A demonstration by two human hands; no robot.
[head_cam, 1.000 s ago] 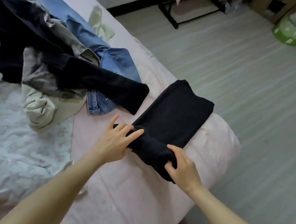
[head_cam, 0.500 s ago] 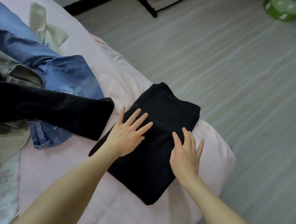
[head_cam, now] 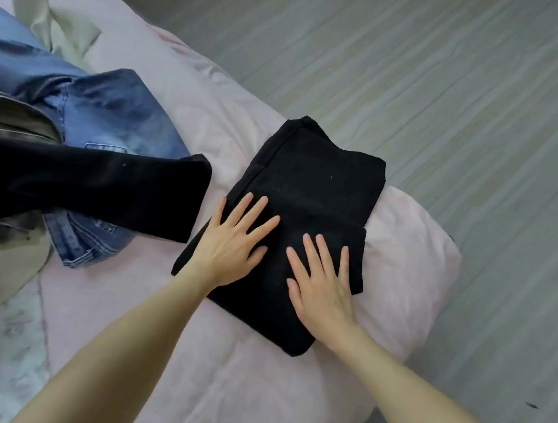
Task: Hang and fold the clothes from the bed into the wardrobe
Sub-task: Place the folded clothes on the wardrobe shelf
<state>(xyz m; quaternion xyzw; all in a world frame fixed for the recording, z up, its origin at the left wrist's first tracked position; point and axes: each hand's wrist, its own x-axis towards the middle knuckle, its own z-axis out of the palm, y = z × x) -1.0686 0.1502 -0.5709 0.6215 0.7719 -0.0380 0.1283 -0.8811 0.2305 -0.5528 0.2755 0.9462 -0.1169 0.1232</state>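
Near the bed (head_cam: 403, 259) corner, left hand (head_cam: 232, 246) and right hand (head_cam: 323, 285) press flat-fingered on the folded black garment (head_cam: 318, 181); careless lifting could unfold it.

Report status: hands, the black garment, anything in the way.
Left hand and right hand flat, fingers straight, pressing the folded black garment. Garment folded, near the bed corner. Unfolded clothes pile alongside, apart from it.

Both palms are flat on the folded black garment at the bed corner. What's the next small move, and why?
Probably slide both hands under the folded black garment and lift it as one stack. The left hand and right hand press it flat with straight fingers, its edges look squared, and it lies apart from the unfolded pile.
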